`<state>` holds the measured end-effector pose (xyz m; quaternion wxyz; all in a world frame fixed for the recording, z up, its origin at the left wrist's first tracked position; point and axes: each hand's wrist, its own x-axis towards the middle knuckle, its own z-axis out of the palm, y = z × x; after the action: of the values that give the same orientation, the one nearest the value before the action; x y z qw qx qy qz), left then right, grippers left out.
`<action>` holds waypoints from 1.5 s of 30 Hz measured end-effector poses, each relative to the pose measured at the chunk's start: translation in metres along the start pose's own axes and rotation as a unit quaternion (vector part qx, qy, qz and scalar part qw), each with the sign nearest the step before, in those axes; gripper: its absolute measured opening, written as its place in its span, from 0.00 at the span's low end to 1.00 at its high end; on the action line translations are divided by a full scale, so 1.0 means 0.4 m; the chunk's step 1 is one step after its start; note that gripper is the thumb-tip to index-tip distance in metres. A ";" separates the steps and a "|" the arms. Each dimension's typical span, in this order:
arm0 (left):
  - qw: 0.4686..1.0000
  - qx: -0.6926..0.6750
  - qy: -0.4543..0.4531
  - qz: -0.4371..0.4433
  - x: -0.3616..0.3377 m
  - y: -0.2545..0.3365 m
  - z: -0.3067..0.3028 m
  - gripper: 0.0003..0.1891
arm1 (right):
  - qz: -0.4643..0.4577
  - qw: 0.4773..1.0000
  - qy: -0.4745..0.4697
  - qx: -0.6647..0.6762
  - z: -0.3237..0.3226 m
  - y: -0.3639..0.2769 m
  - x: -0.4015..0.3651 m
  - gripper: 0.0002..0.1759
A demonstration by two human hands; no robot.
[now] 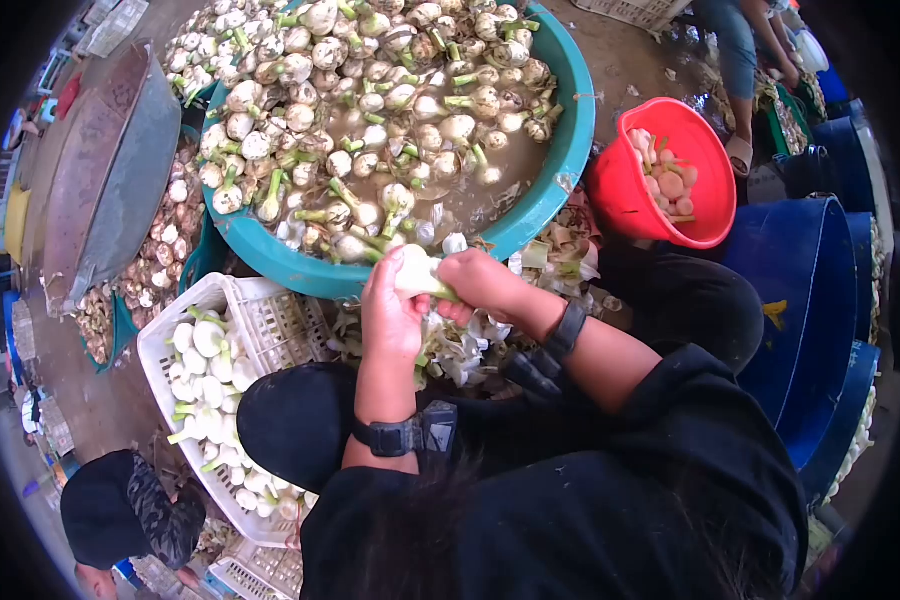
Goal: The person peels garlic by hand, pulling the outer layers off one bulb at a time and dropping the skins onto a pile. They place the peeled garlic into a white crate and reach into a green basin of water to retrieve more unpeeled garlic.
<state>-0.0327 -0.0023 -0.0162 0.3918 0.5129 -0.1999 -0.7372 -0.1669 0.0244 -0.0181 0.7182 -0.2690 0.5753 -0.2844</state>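
Left hand: the left hand (390, 315) is closed around a white bulb (413, 268), fingers wrapped over its round end, palm turned toward the other hand.
Right hand: the right hand (478, 282) is closed in a pinch on the same bulb at its stalk end, where a bit of green stalk (444, 293) shows between the 2 hands.
Bulb: held by both hands, between them, clear of the water and just short of the basin's near rim.
Step in hand: by the look of it, stripping the outer skin from this 1 bulb; its surface already shows clean white.
Next move calls for: I judge a steady hold from the left hand while the right pulls skin away along the stalk, without crushing the bulb.
Below the hands: a heap of pale peelings (460, 355) lies between the knees.
Wrists: a dark strap on each, the left strap (400, 437) and the right strap (567, 328).
Ahead of the hands: a teal basin (560, 170) of murky water, full of unpeeled bulbs.
Left of the left hand: a white crate (220, 290) holding clean bulbs.
Right of the right hand: a red bowl (620, 200) with a few pieces, then blue tubs (800, 300) beyond.
Further off: another person (105, 505) behind and to the left, and a second person's leg (735, 50) past the red bowl.
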 end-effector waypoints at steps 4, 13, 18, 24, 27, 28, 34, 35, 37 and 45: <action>0.988 0.068 -0.134 0.038 0.003 0.038 -0.018 0.25 | -0.078 0.993 0.032 0.084 0.005 -0.013 -0.048 0.14; 0.588 0.632 -0.170 0.476 -0.073 0.048 0.021 0.20 | -0.055 0.992 0.073 0.087 -0.058 0.006 -0.008 0.16; 0.992 -0.047 -0.030 0.116 -0.027 0.010 -0.006 0.14 | -0.207 0.966 -0.010 0.157 -0.033 -0.031 -0.113 0.13; 0.973 -0.184 0.107 -0.090 -0.014 0.053 -0.051 0.17 | -0.385 0.860 0.011 0.335 -0.127 -0.050 -0.209 0.13; 0.970 -0.202 0.093 -0.095 -0.016 0.061 -0.062 0.20 | -0.373 0.777 -0.012 0.507 -0.171 -0.075 -0.213 0.15; 0.969 -0.217 0.078 -0.092 -0.014 0.061 -0.069 0.22 | -0.356 0.746 -0.094 0.554 -0.179 -0.083 -0.202 0.16; 0.940 -0.142 0.051 -0.307 -0.039 -0.060 0.049 0.24 | -0.227 0.829 -0.123 0.497 -0.042 -0.039 -0.084 0.17; 0.919 -0.112 0.052 -0.375 -0.057 -0.082 0.086 0.26 | -0.216 0.826 -0.145 0.500 -0.007 -0.038 -0.091 0.17; 0.896 -0.271 -0.191 -0.295 0.007 -0.219 -0.010 0.24 | -0.151 0.886 -0.218 0.380 0.007 -0.026 -0.121 0.17; 0.976 0.104 0.171 -0.082 -0.006 -0.121 0.026 0.18 | -0.043 0.810 0.541 -0.224 -0.416 0.187 0.056 0.15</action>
<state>-0.0601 0.0281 -0.0444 0.3031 0.6841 -0.1627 -0.6432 -0.3185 0.0504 -0.1188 0.1984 -0.2492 0.9063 -0.2777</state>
